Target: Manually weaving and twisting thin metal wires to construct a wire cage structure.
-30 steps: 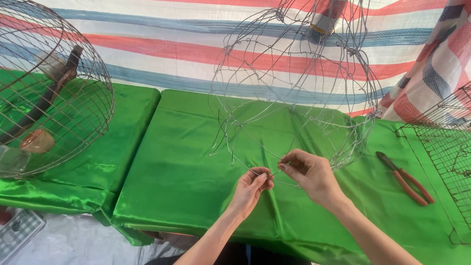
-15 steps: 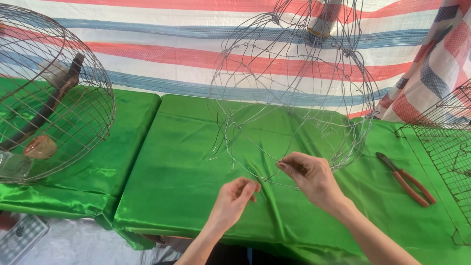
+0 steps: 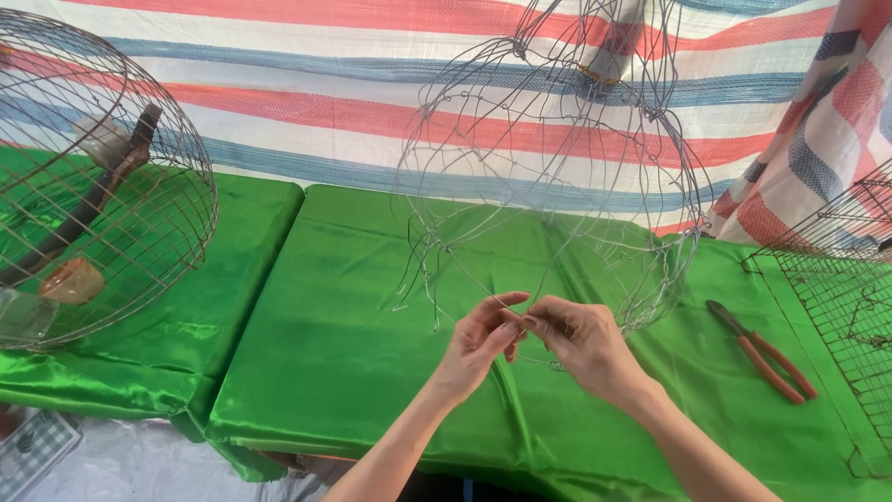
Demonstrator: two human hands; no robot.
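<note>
A half-built round wire cage frame (image 3: pixel 548 158) hangs above a table covered in green cloth (image 3: pixel 353 316). Its thin grey wires bend down toward me. My left hand (image 3: pixel 478 342) and my right hand (image 3: pixel 581 339) meet just below the frame's lower edge, fingertips touching. Both pinch the same loose thin wire end (image 3: pixel 522 321) between thumb and forefinger.
A finished domed wire cage (image 3: pixel 88 186) with a wooden perch and a cup inside lies at the left. Red-handled pliers (image 3: pixel 762 351) rest on the cloth at the right. A flat wire mesh panel (image 3: pixel 841 297) sits at the far right. A striped tarp (image 3: pixel 307 102) hangs behind.
My hands were a little apart and lower; they have risen and come together on the wire under the frame. The pliers and the cages have stayed put.
</note>
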